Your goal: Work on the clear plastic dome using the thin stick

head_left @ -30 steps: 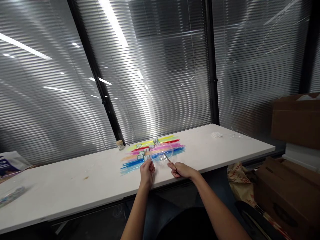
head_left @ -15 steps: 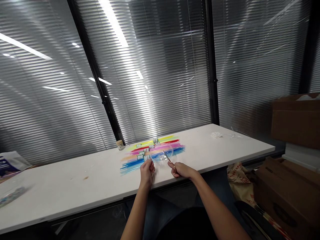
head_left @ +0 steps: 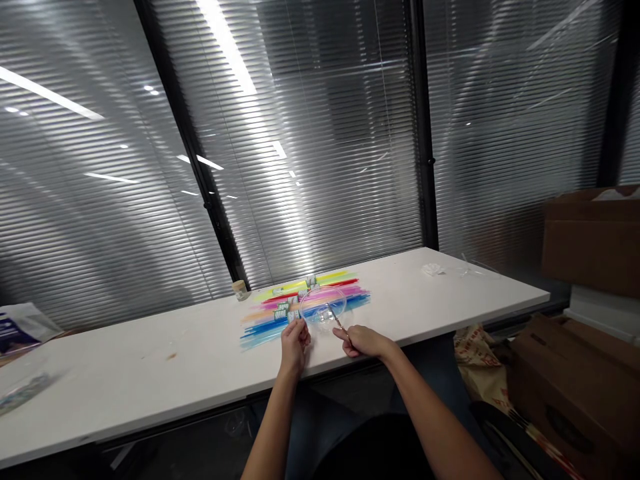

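Observation:
My left hand (head_left: 295,337) is closed, its fingers pinched at the near left rim of a clear round dish (head_left: 345,308). Whatever sits in that pinch is too small to make out. My right hand (head_left: 361,341) grips a thin, copper-coloured pointed tool (head_left: 339,323); scissors or tweezers, I cannot tell which. Its tip points away and to the left, over the near part of the dish. Small clear pieces (head_left: 325,316) show in the dish. Behind and beneath it lie long thin coloured strands (head_left: 270,325) in yellow, red, pink, orange and blue, with printed green-and-white labels (head_left: 282,309).
The white table (head_left: 210,353) runs along a wall of blinds. A small jar (head_left: 240,289) stands at the back, and crumpled white material (head_left: 433,269) lies to the right. Plastic packages (head_left: 25,392) are at far left. Cardboard boxes (head_left: 575,373) and a paper bag (head_left: 481,367) crowd the right.
The tool in my right hand has tilted slightly, its tip now lower and closer to the dish's near side. My left hand has hardly moved.

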Demonstrator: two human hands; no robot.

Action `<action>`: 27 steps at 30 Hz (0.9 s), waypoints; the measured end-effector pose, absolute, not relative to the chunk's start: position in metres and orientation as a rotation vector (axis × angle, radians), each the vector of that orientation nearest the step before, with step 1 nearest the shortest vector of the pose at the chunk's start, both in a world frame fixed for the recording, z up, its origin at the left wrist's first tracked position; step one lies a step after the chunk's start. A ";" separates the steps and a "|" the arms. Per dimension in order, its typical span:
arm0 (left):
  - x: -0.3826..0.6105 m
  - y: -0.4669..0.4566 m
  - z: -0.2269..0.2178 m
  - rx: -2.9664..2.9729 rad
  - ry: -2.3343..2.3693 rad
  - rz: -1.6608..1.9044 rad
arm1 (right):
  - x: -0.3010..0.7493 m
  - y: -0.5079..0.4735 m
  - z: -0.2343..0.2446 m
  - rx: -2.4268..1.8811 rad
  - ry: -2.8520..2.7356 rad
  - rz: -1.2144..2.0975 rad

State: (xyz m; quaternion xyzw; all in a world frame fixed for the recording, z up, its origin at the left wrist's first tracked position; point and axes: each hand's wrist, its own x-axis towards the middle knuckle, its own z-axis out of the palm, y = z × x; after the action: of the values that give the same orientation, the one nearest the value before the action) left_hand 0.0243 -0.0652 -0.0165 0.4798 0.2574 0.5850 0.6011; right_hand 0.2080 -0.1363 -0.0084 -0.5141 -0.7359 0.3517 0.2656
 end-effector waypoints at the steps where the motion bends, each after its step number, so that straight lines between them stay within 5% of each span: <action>1: 0.024 -0.066 -0.016 1.111 0.600 1.355 | 0.207 -0.136 -0.008 -1.402 -2.006 0.929; 27: 0.025 -0.063 -0.018 1.142 0.576 1.356 | 0.209 -0.141 -0.006 -1.407 -1.987 0.901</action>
State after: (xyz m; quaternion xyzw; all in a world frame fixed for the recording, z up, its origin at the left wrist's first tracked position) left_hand 0.0250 -0.0625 -0.0180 0.4920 0.2481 0.5838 0.5963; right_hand 0.2086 -0.1406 -0.0064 -0.5218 -0.7371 0.3343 0.2695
